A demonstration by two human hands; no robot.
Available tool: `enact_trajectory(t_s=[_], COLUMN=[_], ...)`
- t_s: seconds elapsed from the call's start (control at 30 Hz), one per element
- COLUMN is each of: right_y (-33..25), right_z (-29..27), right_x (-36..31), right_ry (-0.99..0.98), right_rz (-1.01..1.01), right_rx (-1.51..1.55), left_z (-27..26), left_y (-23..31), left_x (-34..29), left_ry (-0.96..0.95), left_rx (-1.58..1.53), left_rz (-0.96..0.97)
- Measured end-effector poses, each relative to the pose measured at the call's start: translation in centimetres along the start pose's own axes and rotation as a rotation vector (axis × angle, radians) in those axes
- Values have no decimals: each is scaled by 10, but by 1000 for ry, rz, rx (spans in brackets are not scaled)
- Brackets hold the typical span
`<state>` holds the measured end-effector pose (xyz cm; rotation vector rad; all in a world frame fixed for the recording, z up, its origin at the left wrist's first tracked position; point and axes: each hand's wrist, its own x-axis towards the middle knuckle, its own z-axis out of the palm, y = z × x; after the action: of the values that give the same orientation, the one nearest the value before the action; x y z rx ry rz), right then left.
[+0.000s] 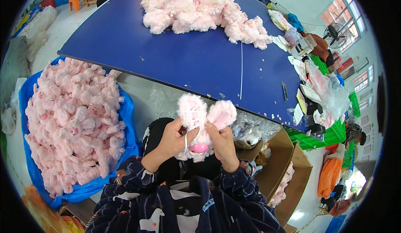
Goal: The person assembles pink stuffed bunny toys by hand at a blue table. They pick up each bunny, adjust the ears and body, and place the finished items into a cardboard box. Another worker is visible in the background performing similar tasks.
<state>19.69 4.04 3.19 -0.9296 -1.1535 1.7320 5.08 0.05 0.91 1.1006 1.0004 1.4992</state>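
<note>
Over my lap I hold a pink plush bunny head [199,148] with two long fluffy ears and a shiny pink nose. My left hand [174,140] is closed around its left side, below the ear with white lacing on it. On the other side, my right hand [222,143] pinches the plush at the base of the right ear [222,113]. A white ribbon [193,135] runs beside the fingers of my left hand. The plush's underside is hidden.
A blue table [167,62] spans the front, bearing a pile of pink plush pieces [196,7] and a cutter [285,91]. At left, a blue-lined bin [133,126] holds many pink plushes. Cardboard boxes [298,183] and a green crate [330,135] stand at right.
</note>
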Motion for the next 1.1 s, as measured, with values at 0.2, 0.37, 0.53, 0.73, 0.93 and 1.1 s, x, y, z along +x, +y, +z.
enact_trajectory(t_s=[0.2, 0.37, 0.53, 0.73, 0.93, 1.1], right_y=[4, 4, 8, 12, -2, -11], right_z=[2, 6, 6, 1, 1, -13], right_x=[2, 2, 4, 2, -1, -2], right_ry=[7, 30, 37, 28, 108, 107], right_rz=[-70, -82, -123, -151, -165, -206], right_rx=[-144, -102, -146, -213, -113, 187], left_z=[0, 1, -1, -4, -18, -34], left_y=[0, -1, -6, -5, 5, -12], left_x=[-1, -1, -1, 0, -4, -13], left_ry=[59, 86, 85, 64, -298, -650], left_rx=[186, 220, 132, 291, -99, 225], left_rz=[69, 148, 204, 288, -54, 25])
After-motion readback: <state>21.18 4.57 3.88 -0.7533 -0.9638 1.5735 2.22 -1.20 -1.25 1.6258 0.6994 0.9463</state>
